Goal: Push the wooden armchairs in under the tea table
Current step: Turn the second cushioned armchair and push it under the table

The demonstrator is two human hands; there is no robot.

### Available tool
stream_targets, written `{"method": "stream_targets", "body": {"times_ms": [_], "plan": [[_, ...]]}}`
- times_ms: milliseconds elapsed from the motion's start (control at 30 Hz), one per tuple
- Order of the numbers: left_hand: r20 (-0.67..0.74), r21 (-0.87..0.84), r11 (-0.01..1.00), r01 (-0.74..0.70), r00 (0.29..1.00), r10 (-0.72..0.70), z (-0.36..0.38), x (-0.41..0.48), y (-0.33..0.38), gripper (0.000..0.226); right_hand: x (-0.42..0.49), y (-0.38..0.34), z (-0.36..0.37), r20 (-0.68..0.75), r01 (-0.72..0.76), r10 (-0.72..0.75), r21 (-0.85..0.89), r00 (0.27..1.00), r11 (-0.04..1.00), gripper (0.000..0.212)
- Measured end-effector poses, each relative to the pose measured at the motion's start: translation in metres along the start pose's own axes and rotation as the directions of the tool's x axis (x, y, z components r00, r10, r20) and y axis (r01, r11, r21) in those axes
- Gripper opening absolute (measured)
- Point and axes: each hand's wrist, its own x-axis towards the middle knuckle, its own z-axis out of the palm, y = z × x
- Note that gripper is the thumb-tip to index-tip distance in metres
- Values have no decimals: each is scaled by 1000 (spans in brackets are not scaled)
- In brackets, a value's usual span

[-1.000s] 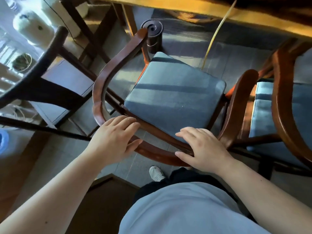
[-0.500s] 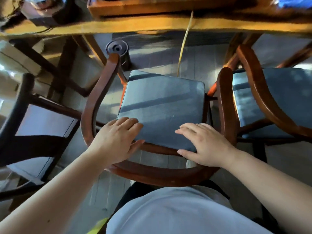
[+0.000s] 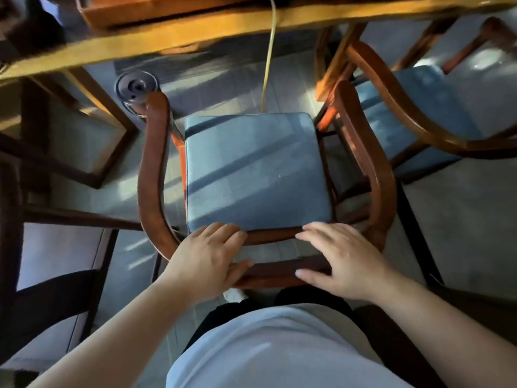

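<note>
Fingers of the left hand (image 3: 205, 263) lie spread over the curved top rail of the reddish-brown wooden armchair (image 3: 152, 175), the thumb tucked under the rail's near side, a loose hold rather than a closed fist. Likewise the right hand (image 3: 342, 261) rests flat on the same rail to the right, fingers splayed, thumb hooked along the near edge. Between the armrests sits a square blue seat cushion (image 3: 256, 172). Its far edge lies near the yellow-lit edge of the wooden tea table (image 3: 173, 37), which crosses the far side of the scene. A second wooden armchair with a blue cushion (image 3: 414, 110) stands just right. A dark round canister (image 3: 137, 86) stands on the floor by the left armrest tip.
</note>
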Motion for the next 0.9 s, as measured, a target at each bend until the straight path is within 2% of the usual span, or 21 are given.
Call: {"method": "stream_targets", "body": {"times_ms": [67,167,267,333,433,567,800,900], "plan": [[9,-38,999,-16,1000,16,7,-4,3,52,-12,4,7,28,-2,3,-31,1000,1000,71],[44,-48,998,-45,998,47,19,-7,8,63,-23,17,15,145,-4,16,-83,989,997,79],[97,-43,999,-22,995,26,33,-8,15,71,-20,28,24,111,28,-15,-114,994,993,61],[107,-35,999,-1,994,5,40,-10,20,58,-21,31,31,29,49,-47,-85,998,995,46],[34,-33,999,9,999,-8,48,-10,21,31,-27,37,41,-76,95,-101,-82,992,992,32],[-34,-42,999,-24,999,23,55,-11,16,31,-28,43,48,-106,107,-118,-105,987,989,24],[-43,-35,999,-11,999,10,43,17,-3,26,3,51,31,-92,92,-103,-109,990,990,24],[-48,-12,1000,-10,999,9,31,38,-21,29,29,55,20,-81,99,-110,-126,991,987,33]]}}
